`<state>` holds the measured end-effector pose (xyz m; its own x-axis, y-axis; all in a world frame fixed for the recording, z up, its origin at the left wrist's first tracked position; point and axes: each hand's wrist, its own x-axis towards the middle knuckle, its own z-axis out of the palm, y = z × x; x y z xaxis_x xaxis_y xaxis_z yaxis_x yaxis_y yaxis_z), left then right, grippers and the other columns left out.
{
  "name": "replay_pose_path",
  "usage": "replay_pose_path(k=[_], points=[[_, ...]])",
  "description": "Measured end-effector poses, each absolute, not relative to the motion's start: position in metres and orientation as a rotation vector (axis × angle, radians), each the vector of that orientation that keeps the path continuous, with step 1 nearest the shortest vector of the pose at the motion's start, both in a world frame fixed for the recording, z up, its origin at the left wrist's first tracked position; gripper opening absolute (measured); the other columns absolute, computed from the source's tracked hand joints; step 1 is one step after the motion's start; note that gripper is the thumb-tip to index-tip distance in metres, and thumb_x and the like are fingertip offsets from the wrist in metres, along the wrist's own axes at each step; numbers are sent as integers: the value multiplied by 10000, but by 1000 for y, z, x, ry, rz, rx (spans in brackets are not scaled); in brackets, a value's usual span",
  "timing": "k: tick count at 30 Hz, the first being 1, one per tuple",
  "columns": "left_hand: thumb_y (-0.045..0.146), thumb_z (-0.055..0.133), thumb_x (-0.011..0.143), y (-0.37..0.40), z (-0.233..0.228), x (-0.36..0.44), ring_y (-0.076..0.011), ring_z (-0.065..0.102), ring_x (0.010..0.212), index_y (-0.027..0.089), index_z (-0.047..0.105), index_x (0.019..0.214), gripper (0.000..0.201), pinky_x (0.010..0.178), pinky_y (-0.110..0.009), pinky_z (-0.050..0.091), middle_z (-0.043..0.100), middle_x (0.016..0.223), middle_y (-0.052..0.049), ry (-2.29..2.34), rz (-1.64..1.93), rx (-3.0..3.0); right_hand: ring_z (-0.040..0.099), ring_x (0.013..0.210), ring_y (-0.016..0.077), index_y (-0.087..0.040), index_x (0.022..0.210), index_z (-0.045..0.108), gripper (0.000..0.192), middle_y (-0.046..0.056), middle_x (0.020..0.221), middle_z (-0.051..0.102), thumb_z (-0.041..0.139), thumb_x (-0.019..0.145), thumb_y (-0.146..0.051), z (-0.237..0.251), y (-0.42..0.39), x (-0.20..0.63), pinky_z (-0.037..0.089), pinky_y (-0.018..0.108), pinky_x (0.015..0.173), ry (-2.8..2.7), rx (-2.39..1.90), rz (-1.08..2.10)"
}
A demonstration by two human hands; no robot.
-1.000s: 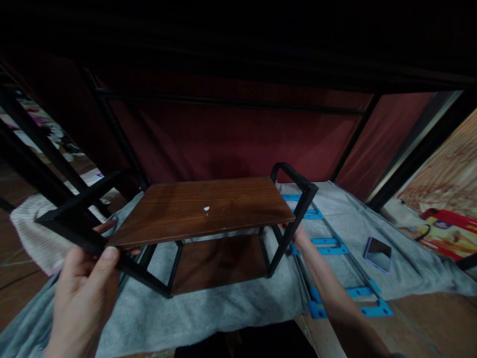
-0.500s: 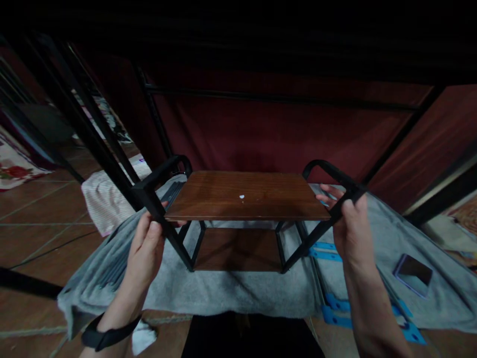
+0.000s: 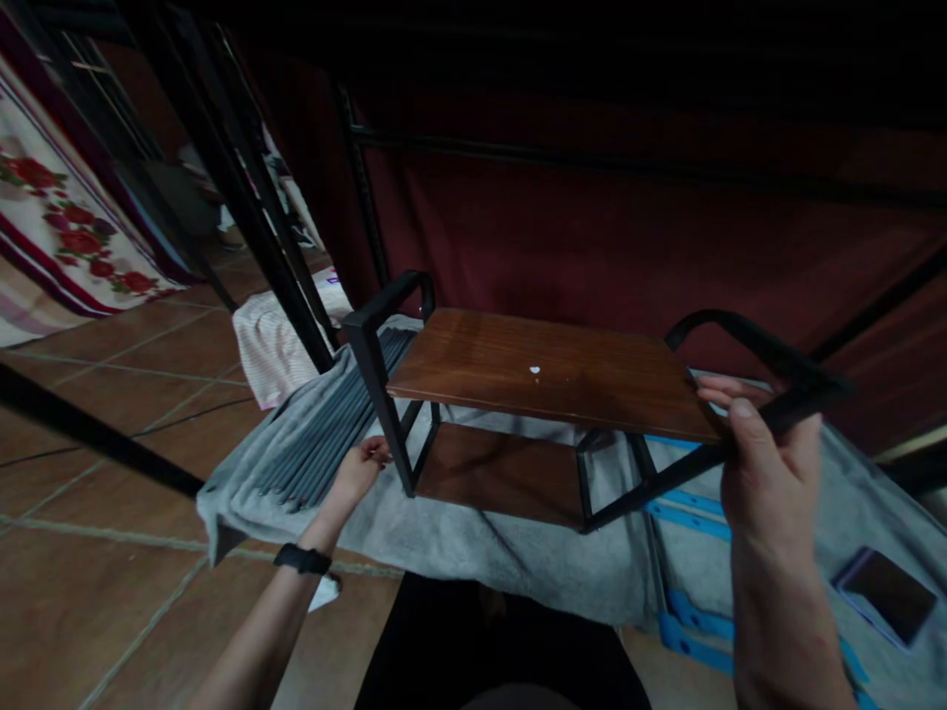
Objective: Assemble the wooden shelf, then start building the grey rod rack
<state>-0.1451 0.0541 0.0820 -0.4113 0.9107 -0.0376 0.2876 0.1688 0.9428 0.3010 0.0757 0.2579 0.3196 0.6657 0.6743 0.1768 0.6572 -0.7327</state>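
Observation:
A small two-tier shelf with a brown wood-grain upper board (image 3: 547, 380), a lower board (image 3: 503, 471) and a black metal frame (image 3: 376, 380) stands on grey cloth in front of me. My right hand (image 3: 773, 463) is wrapped round the slanting right side of the frame, thumb in front and fingertips behind by the board's edge. Low on the left, my left hand (image 3: 362, 468) has curled fingers close beside the frame's left leg. Whatever may be in those fingers is too small or hidden to make out. A bundle of thin grey rods (image 3: 326, 449) lies just left of it.
Grey cloth (image 3: 444, 542) covers the low surface. Blue flat strips (image 3: 692, 518) and a phone (image 3: 886, 595) lie to the right. Dark metal posts (image 3: 244, 197) and a crossbar (image 3: 592, 163) stand around, with dark red cloth (image 3: 592, 256) behind. A striped cloth (image 3: 277, 340) is at left.
My left hand has let go of the frame's left upright and moved down beside its leg. My right hand keeps its hold. The view has swung left, so the shelf appears farther right and turned.

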Motion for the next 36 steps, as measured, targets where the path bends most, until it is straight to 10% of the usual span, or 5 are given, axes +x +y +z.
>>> replay_pose_path(k=[9,36], points=[[422,526,754,27,14,-131,-138,402,504,185,537,591,288,499,-265,286,478,522,-3,1869,948,1178,684,908,210,-251,1114,611,287,44,1004,732,681,839,-297,255,81,296,455,484,1005,-1226,-790,334],[386,692,595,32,7,-119,-177,505,696,198,515,692,275,614,-281,409,529,642,-4,1696,1214,1061,683,911,190,-193,1147,625,311,67,1042,728,673,857,-296,253,83,293,489,416,950,-1213,-773,349]])
